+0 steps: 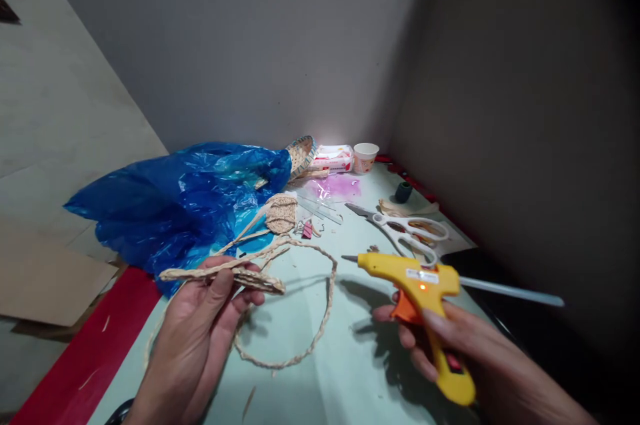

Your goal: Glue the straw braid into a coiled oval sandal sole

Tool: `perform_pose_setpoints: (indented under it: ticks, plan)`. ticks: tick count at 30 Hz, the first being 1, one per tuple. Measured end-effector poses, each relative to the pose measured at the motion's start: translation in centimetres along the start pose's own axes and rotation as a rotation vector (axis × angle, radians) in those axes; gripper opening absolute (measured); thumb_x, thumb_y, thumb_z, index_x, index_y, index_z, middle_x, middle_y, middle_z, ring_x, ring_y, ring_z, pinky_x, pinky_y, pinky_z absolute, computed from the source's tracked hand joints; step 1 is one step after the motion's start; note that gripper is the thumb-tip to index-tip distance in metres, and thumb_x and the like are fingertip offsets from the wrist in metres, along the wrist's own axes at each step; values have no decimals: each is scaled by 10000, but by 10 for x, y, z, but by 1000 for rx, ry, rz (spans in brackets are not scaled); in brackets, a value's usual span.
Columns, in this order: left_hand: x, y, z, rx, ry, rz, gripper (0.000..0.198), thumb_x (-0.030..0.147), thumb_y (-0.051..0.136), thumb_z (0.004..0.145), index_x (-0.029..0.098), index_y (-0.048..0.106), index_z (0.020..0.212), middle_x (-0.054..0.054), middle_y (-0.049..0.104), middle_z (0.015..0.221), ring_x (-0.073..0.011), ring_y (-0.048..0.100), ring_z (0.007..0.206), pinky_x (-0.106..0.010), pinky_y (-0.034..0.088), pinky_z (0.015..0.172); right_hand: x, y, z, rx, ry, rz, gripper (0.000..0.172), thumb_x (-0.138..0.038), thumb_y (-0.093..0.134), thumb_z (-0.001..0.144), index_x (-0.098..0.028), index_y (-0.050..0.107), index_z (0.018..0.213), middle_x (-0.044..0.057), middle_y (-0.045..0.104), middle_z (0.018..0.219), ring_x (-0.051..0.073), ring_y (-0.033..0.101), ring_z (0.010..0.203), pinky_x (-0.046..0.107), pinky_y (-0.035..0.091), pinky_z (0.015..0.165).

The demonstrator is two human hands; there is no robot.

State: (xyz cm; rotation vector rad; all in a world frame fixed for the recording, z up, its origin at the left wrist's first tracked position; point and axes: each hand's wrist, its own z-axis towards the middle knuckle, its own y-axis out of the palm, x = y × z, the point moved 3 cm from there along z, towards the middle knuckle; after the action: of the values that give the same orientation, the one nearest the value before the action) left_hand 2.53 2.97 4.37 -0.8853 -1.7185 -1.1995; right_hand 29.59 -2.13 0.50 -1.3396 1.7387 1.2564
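My left hand (207,318) pinches a flat piece of braided straw (260,279) between thumb and fingers, above the table. From it a long straw braid (327,305) runs out and loops across the tabletop. My right hand (440,338) is wrapped round the handle of a yellow hot glue gun (410,271), fingers by its orange trigger. The nozzle points left toward the braided piece, with a gap between them. An orange light glows on the gun's side, and a clear glue stick (513,291) sticks out of its back.
Behind the hands lie white-handled scissors (413,228), a round woven straw piece (281,213), a pink binder clip (307,230) and clear glue sticks (320,209). A blue plastic bag (190,191) covers the back left. A paper cup (366,158) and dark thread spool (403,192) stand farther back.
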Motion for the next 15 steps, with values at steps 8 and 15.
perform_pose_setpoints:
  ticks: [8,15]
  plan:
    - [-9,0,-5,-34,-52,53,256,373,896,591,234,747,746,11,751,755,-171,699,717,-163,626,617,6,-12,-6,-22,-16,-330,397,-532,589,901,-146,680,917,89,710,825,187,661,759,283,513,670]
    - [-9,4,-7,-47,-52,51,298,367,902,589,191,735,761,-19,755,747,-179,706,667,-199,617,584,-11,-39,-29,293,-231,-1158,464,-531,467,943,-231,688,667,44,705,681,233,663,625,313,543,591]
